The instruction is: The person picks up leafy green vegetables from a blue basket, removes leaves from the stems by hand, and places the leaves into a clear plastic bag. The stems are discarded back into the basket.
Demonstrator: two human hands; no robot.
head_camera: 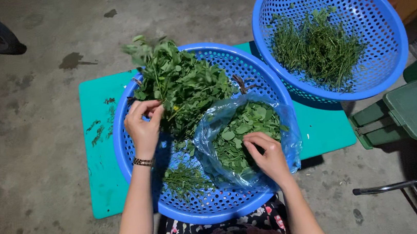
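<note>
Left hand: the left hand point(142, 126) is up at the near edge of the leafy bunch point(179, 81), fingers point(146, 106) curled in and pinching at a sprig of it; a bracelet point(143, 162) sits on the wrist.
Right hand: the right hand point(269, 154) rests palm down on the near rim of the clear plastic bag point(244, 139), fingers bent and touching the plucked leaves point(243, 126); whether it actually grips any leaf I cannot tell.
Leafy bunch: piled in the far left part of the near blue basket point(135, 155), stems sticking out over its rim.
Plastic bag: sits open inside the same basket, on its right side, full of loose green leaves.
Stripped stems: a small heap point(184, 179) lies on the basket bottom, between the two forearms.
Second basket: another blue basket point(390, 25), tilted, just beside the first at the upper right, holding a tangle of thin bare stalks point(317, 49).
Mat: a teal mat point(100, 144) lies under both baskets on the concrete floor point(28, 167), with a few green scraps on its left side.
Right edge: a green container point(404, 112) stands on the floor near the mat.
</note>
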